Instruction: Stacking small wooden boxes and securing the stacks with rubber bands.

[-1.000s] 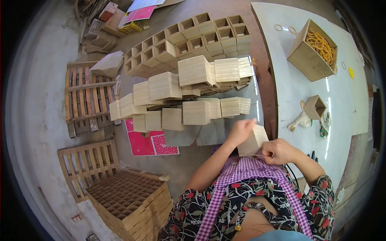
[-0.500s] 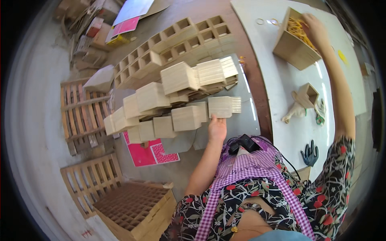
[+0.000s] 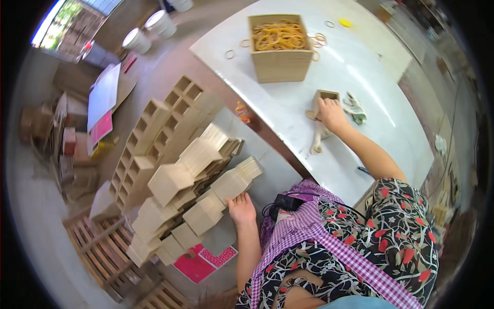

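My left hand rests against the near end of a row of pale wooden boxes, fingers stretched and touching the end box. Over the white table, my right hand has its fingers closed at the near rim of a small open wooden box. What the fingertips may hold inside it is hidden. Pale work gloves lie beside that box. Farther back stands a larger wooden box heaped with yellow rubber bands.
Loose rubber bands lie around the larger box. Left of the table are stacked open-topped wooden boxes, a slatted pallet and a pink sheet. White buckets stand at the far left.
My right hand has left the rubber band box and come nearer, to the small wooden box. The left hand stays by the end of the box row. The view has turned right.
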Demonstrator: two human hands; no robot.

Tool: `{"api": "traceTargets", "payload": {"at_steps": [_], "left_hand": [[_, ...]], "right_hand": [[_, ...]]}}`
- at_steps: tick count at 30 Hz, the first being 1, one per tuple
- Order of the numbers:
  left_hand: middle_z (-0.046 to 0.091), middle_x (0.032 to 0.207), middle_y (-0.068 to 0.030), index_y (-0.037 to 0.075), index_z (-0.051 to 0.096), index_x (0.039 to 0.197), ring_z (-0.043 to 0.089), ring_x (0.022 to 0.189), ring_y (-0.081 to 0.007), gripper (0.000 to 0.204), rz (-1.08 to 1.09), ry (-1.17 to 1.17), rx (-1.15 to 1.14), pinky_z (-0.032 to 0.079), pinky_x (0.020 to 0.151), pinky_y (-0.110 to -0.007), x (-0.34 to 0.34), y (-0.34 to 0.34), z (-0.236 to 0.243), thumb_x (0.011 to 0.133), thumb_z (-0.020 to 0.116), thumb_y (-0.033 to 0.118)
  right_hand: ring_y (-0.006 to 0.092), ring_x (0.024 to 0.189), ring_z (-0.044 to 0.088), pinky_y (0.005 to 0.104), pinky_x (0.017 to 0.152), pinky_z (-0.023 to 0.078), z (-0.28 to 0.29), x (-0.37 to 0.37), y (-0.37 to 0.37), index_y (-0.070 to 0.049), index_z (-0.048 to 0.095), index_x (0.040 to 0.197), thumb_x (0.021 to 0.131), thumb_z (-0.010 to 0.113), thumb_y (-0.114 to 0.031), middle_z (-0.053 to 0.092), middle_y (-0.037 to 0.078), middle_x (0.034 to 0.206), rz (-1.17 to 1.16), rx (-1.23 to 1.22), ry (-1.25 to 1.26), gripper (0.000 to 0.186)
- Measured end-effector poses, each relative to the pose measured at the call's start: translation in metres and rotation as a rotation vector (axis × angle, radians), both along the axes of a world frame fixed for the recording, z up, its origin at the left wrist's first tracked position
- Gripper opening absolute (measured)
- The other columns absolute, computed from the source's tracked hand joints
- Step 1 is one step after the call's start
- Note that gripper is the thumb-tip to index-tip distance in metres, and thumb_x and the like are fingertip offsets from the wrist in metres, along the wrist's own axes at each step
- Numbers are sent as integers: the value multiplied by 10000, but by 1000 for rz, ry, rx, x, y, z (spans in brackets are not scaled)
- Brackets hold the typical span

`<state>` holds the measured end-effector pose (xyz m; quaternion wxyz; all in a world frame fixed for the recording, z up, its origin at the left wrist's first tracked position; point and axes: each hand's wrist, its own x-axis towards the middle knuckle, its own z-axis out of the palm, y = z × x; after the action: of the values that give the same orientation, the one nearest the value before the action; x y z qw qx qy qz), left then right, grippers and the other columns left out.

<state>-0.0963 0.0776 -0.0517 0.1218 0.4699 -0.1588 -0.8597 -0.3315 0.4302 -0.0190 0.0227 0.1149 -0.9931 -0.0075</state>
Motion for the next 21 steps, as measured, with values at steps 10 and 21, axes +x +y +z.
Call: {"api": "traceTargets", "payload": {"at_steps": [10, 21], "left_hand": [[556, 1121, -93, 36, 517, 1086, 547, 1021, -226, 324, -622, 219, -620, 430, 858, -333, -9, 45, 118, 953, 481, 329], [604, 806, -126, -9, 481, 1215, 577, 675, -205, 497, -1297, 498, -1223, 454, 620, -293, -64, 76, 157, 906, 527, 379]], "right_hand": [[278, 734, 591, 381, 613, 490, 56, 64, -34, -74, 553, 1083, 720, 625, -59, 562, 86, 756, 416, -647, 146, 371], [296, 681, 612, 380, 602, 507, 107, 159, -109, -38, 572, 961, 786, 546, -124, 596, 114, 748, 522, -948, -148, 197]]}}
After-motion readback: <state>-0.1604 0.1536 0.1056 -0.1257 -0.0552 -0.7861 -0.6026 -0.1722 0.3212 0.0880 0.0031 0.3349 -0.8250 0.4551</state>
